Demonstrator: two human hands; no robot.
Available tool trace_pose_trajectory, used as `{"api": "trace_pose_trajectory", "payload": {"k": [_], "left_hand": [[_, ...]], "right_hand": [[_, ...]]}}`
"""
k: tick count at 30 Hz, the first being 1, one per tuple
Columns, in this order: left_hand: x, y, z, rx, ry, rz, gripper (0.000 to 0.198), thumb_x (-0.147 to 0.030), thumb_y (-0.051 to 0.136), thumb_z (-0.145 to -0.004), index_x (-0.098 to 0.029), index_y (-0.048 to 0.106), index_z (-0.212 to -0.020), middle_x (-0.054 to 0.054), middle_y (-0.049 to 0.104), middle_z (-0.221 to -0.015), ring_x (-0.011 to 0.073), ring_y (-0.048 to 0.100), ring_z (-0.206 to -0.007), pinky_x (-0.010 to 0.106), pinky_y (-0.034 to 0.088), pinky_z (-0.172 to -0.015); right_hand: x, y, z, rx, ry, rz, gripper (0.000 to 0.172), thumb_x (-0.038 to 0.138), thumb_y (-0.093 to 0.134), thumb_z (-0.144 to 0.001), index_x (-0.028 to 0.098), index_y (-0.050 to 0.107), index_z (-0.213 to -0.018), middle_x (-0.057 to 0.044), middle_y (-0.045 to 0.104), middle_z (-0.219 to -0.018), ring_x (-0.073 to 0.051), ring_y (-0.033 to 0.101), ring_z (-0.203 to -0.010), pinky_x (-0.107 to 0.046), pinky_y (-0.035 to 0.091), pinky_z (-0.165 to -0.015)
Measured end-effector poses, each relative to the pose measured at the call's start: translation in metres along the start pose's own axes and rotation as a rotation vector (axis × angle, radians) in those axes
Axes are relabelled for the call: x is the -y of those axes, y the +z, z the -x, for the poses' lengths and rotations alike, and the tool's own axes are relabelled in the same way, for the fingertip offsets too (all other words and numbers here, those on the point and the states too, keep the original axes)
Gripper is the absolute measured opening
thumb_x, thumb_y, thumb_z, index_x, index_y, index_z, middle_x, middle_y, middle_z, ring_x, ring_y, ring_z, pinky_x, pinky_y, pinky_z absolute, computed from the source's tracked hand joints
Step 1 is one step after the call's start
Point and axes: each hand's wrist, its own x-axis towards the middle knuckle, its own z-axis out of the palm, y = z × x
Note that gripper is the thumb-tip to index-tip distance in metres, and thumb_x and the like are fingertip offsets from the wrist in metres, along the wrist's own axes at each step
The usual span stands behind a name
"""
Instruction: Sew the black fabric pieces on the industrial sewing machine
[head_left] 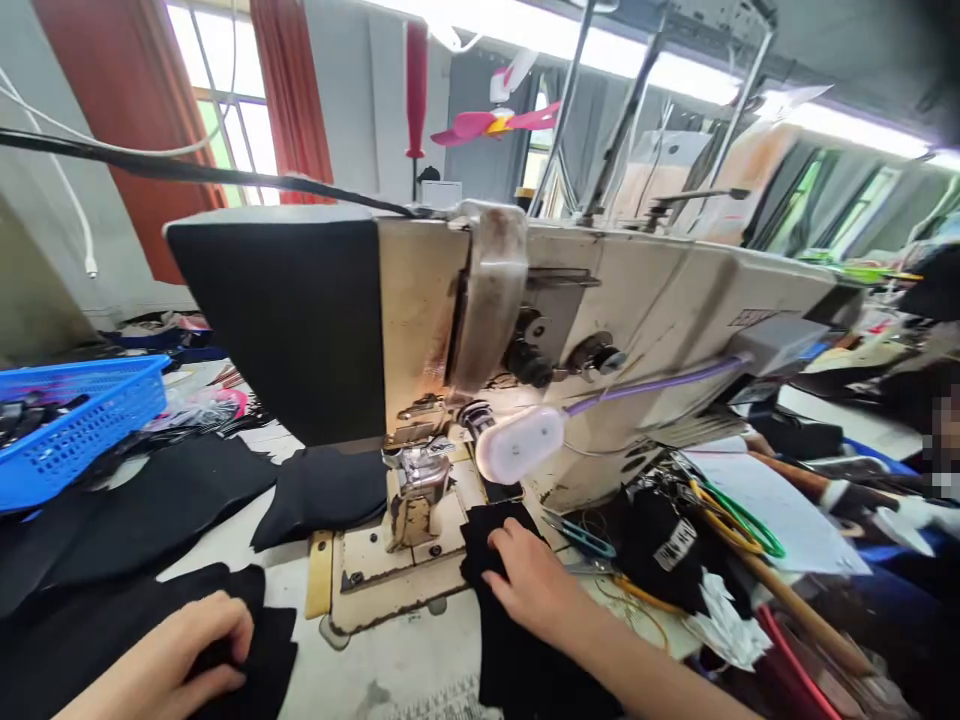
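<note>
The big cream metal sewing machine (600, 300) sits in the middle of the table, and everything here is told from it.

The right hand (529, 580) lies flat, fingers spread loosely, on a small piece of black cloth (499, 540) just to the right of the machine's silver presser foot (416, 480). It presses the cloth down and does not pinch it. The cloth touches the machine's flat plate but is not under the foot yet.

The left hand (176, 655) is down at the front left of the machine, well apart from the foot. Its fingers curl closed on the edge of a pile of black cloth pieces (247, 640).

It looks like the getting-ready step: one piece is being lined up to sew. The next move likely calls for sliding that piece left under the foot, with its edge straight.

A blue plastic basket (75, 420) sits far to the left of the machine. Small blue thread snips (581, 537) lie to the right of it.
</note>
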Motion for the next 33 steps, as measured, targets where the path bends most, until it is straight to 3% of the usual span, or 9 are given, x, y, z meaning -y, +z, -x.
{"api": "trace_pose_trajectory", "payload": {"k": [3,6,12,17,21,26,28,31,33], "left_hand": [[-0.029,0.008,-0.012,0.043,-0.022,0.176,0.017,-0.038,0.063,-0.071,-0.028,0.06,-0.085,-0.001,0.068,-0.086,0.0211,0.06,-0.083,0.028,0.044,-0.078],[-0.07,0.015,-0.025,-0.093,0.019,0.359,0.035,-0.043,0.063,-0.072,-0.029,0.056,-0.103,0.001,0.067,-0.095,0.0233,0.06,-0.094,0.03,0.043,-0.087],[-0.132,0.023,-0.045,-0.172,0.167,0.467,0.01,-0.026,0.047,-0.075,-0.024,0.051,-0.065,0.001,0.06,-0.07,0.0189,0.053,-0.068,0.029,0.041,-0.066],[-0.145,0.021,-0.056,-0.163,0.092,0.512,0.02,-0.022,0.046,-0.067,-0.025,0.065,-0.071,0.002,0.069,-0.081,0.0233,0.061,-0.082,0.033,0.043,-0.08],[-0.152,0.012,-0.058,-0.153,0.007,0.603,0.026,-0.027,0.049,-0.065,-0.026,0.072,-0.077,0.001,0.073,-0.092,0.026,0.063,-0.096,0.035,0.043,-0.091],[-0.168,0.001,-0.049,-0.115,-0.108,0.835,0.046,-0.056,0.041,-0.08,-0.026,0.074,-0.09,0.002,0.074,-0.101,0.0271,0.063,-0.103,0.035,0.047,-0.092],[-0.171,0.0,-0.047,-0.111,-0.161,0.956,0.05,-0.064,0.049,-0.076,-0.024,0.075,-0.09,0.004,0.075,-0.098,0.0283,0.064,-0.1,0.034,0.049,-0.087],[-0.168,0.004,-0.046,-0.169,-0.129,0.888,0.046,-0.061,0.071,-0.059,-0.021,0.075,-0.081,0.004,0.075,-0.085,0.0278,0.065,-0.089,0.032,0.05,-0.081],[-0.162,0.005,-0.046,-0.202,-0.1,0.815,0.043,-0.059,0.074,-0.058,-0.021,0.075,-0.078,0.004,0.074,-0.08,0.0249,0.064,-0.082,0.03,0.05,-0.077]], "right_hand": [[-0.002,0.015,0.002,-0.017,0.059,0.045,0.023,0.007,0.048,-0.082,0.006,0.065,-0.097,-0.018,0.058,-0.106,-0.029,0.059,-0.098,-0.039,0.045,-0.088],[-0.008,0.013,-0.006,-0.006,0.059,0.029,0.017,0.013,0.052,-0.083,0.011,0.067,-0.09,-0.013,0.062,-0.097,-0.026,0.062,-0.091,-0.035,0.046,-0.082],[-0.01,0.007,-0.005,-0.04,0.075,-0.001,0.015,0.016,0.053,-0.081,0.01,0.065,-0.088,-0.013,0.061,-0.097,-0.026,0.061,-0.09,-0.034,0.044,-0.079],[-0.014,0.004,-0.009,-0.066,0.084,-0.098,0.016,0.006,0.047,-0.078,0.01,0.062,-0.079,-0.013,0.061,-0.09,-0.022,0.058,-0.084,-0.032,0.039,-0.077],[-0.01,-0.019,0.001,-0.088,0.043,-0.285,0.011,0.017,0.043,-0.086,0.015,0.052,-0.08,-0.003,0.054,-0.078,-0.014,0.05,-0.073,-0.026,0.037,-0.07],[0.034,-0.025,0.028,0.228,-0.111,-1.118,0.029,0.043,0.055,-0.082,0.018,0.041,-0.081,0.006,0.034,-0.066,-0.007,0.028,-0.059,-0.019,0.024,-0.055],[0.051,-0.014,0.032,0.282,-0.118,-1.293,0.036,0.047,0.061,-0.077,0.017,0.041,-0.08,0.007,0.031,-0.063,-0.006,0.024,-0.058,-0.02,0.02,-0.053],[0.064,0.003,0.029,0.208,-0.087,-1.311,0.034,0.045,0.063,-0.076,0.017,0.044,-0.078,0.007,0.031,-0.06,-0.006,0.026,-0.056,-0.02,0.021,-0.053],[0.063,0.011,0.026,0.059,-0.123,-1.195,0.026,0.038,0.064,-0.076,0.016,0.05,-0.075,0.002,0.045,-0.069,-0.009,0.04,-0.063,-0.021,0.033,-0.06]]}}
